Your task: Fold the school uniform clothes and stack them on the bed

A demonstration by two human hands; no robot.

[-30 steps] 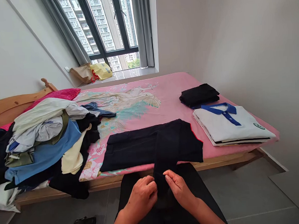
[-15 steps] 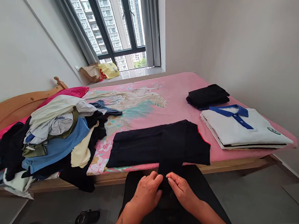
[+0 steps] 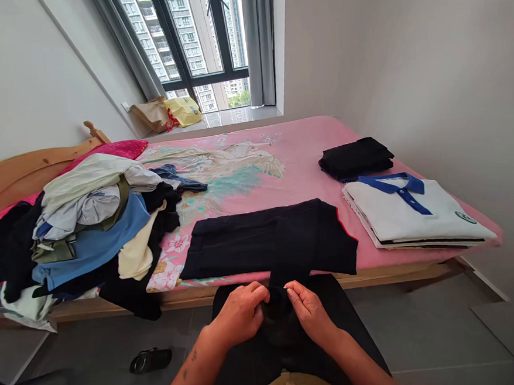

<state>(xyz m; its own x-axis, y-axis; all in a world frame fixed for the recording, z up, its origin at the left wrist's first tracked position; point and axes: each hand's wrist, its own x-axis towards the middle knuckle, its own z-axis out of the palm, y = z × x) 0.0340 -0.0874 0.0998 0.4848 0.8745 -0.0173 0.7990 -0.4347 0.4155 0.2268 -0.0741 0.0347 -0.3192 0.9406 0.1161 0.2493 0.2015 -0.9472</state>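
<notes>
A dark navy, nearly black top (image 3: 251, 240) lies folded lengthwise along the front edge of the bed, with a red edge showing at its right end. One sleeve (image 3: 287, 276) hangs from its middle over the bed edge toward my lap. My left hand (image 3: 243, 311) pinches the left corner of the sleeve's end, thumb against fingers. On the opposite corner, my right hand (image 3: 310, 312) has a similar pinch. The cloth spans the gap between both hands, just above my dark trousers, and blends into them, so its lower outline is hard to make out.
A heap of mixed clothes (image 3: 87, 228) covers the bed's left side. Folded black clothes (image 3: 355, 158) and a stack topped by a white polo shirt (image 3: 417, 213) with blue collar sit at the right. A black slipper (image 3: 150, 360) lies on the floor.
My hands have spread a little apart, the left one moving left, and the sleeve's end is stretched wider between them. The folded top keeps its place on the bed; the view has shifted slightly.
</notes>
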